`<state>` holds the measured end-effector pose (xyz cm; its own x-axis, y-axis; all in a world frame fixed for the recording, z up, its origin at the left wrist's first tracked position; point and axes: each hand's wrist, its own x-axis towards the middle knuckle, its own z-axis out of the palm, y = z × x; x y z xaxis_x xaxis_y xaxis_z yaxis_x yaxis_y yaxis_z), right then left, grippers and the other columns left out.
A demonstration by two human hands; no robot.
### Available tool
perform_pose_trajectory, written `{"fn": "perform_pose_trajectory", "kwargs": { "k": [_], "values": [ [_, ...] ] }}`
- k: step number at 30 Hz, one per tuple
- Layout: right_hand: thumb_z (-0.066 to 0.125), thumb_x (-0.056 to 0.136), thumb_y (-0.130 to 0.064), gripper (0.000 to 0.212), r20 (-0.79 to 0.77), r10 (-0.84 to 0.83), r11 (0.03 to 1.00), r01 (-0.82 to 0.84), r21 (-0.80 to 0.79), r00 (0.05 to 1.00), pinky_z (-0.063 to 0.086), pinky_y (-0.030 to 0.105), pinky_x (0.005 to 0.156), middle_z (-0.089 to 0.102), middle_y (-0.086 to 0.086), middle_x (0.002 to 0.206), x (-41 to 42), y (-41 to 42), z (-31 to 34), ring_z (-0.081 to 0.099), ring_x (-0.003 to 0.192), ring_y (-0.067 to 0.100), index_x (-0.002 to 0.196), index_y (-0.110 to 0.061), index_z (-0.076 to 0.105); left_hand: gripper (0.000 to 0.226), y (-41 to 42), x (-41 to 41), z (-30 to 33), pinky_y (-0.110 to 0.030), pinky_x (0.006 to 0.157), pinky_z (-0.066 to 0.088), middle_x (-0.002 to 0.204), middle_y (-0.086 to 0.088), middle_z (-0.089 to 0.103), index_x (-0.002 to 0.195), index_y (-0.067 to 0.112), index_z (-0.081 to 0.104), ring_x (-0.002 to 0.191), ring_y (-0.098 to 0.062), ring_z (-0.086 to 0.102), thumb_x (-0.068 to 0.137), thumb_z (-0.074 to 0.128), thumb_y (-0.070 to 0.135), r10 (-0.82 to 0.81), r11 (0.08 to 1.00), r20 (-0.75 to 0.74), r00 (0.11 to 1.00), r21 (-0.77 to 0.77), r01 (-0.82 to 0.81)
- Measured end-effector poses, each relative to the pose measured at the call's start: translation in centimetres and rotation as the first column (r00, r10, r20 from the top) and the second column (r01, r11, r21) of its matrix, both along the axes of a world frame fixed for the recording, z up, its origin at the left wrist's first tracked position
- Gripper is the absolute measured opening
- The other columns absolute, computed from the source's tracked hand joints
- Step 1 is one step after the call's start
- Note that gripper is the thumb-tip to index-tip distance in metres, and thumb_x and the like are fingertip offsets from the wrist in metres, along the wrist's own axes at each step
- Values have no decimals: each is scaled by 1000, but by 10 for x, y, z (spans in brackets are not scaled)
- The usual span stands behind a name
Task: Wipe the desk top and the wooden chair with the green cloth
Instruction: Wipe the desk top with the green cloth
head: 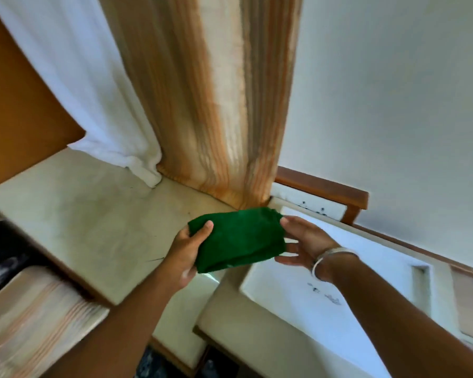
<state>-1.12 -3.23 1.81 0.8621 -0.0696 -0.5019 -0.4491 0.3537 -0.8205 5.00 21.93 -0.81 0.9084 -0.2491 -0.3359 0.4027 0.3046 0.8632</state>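
A folded green cloth [238, 238] is held in the air between both hands. My left hand [187, 249] grips its left end, thumb on top. My right hand [303, 241], with a metal bangle at the wrist, touches the cloth's right end with its fingertips, the fingers spread. Below the cloth lies the pale desk top [93, 219], running left and toward the wall. A wooden chair [339, 195] with a brown frame and a white back stands at the right, partly behind my right arm.
An orange-striped curtain [216, 105] and a white curtain [93, 91] hang to the desk surface at the back. A brown panel [17, 105] stands at the left. A striped cushion [33, 323] sits at lower left. A plain wall [393, 91] fills the right.
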Motion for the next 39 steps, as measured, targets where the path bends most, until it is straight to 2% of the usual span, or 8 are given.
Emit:
{"fn": "perform_pose_trajectory", "kwargs": {
  "k": [12, 16, 20, 25, 28, 30, 32, 39],
  "values": [
    [72, 80, -26, 22, -165, -136, 804, 12, -595, 977, 54, 41, 59, 67, 17, 79, 145, 185, -87, 60, 58, 27, 91, -10, 64, 33, 110, 107, -59, -41, 84, 60, 115, -16, 74, 123, 8, 65, 104, -31, 72, 94, 67, 24, 86, 992, -174, 981, 101, -69],
    [52, 78, -70, 70, -605, 5, 1000, -12, -7, 797, 49, 28, 55, 71, 18, 74, 141, 213, -104, 65, 58, 26, 86, -2, 64, 32, 111, 148, -55, -42, 87, 60, 115, -17, 74, 121, 5, 67, 107, -32, 71, 94, 67, 23, -21, 996, -190, 982, 76, 36],
    [48, 83, -65, 75, -464, -59, 802, 319, 506, 884, 54, 45, 75, 64, 26, 115, 154, 227, -112, 69, 88, 39, 117, 2, 55, 32, 110, 167, -57, -48, 91, 58, 117, -18, 73, 123, 6, 67, 109, -35, 70, 96, 64, 23, -178, 984, -275, 945, -39, 174],
    [65, 86, -16, 26, -354, -471, 801, 560, 211, 808, 53, 46, 68, 67, 18, 108, 180, 200, -111, 67, 85, 31, 111, -8, 62, 21, 139, 153, -85, -38, 64, 61, 95, -11, 79, 113, 9, 68, 81, -26, 77, 97, 65, 23, -307, 932, -306, 901, 96, 350],
    [70, 83, -9, 49, -251, -436, 873, 339, -349, 864, 51, 50, 89, 59, 20, 125, 183, 178, -126, 61, 103, 35, 128, -8, 49, 11, 161, 148, -107, -38, 60, 57, 86, -9, 77, 95, 15, 70, 67, -21, 74, 91, 69, 25, -292, 797, -204, 934, 489, 356],
    [69, 82, -24, 74, -271, -305, 477, -100, -873, 913, 39, 51, 105, 38, 23, 144, 181, 168, -137, 42, 127, 40, 142, -14, 28, 12, 182, 161, -118, -35, 68, 56, 90, -5, 78, 96, 21, 71, 78, -22, 73, 90, 64, 29, -287, 601, 69, 955, 789, 124],
    [62, 84, -38, 79, -234, -103, 49, -230, -972, 967, 24, 53, 113, 18, 19, 155, 181, 173, -148, 20, 140, 40, 146, -18, 18, 32, 207, 184, -128, -35, 79, 51, 107, -8, 75, 113, 18, 70, 96, -30, 71, 92, 53, 36, -412, 338, 317, 854, 924, -180],
    [28, 91, -60, 72, -293, 109, -50, -289, -956, 950, 4, 50, 117, 5, 16, 159, 211, 204, -195, 4, 145, 35, 148, -17, 17, 79, 267, 226, -186, -68, 116, -2, 169, -15, 2, 159, 36, 6, 153, -43, 1, 91, 10, 77, -352, -206, -34, 935, 978, -42]
  ]
}}
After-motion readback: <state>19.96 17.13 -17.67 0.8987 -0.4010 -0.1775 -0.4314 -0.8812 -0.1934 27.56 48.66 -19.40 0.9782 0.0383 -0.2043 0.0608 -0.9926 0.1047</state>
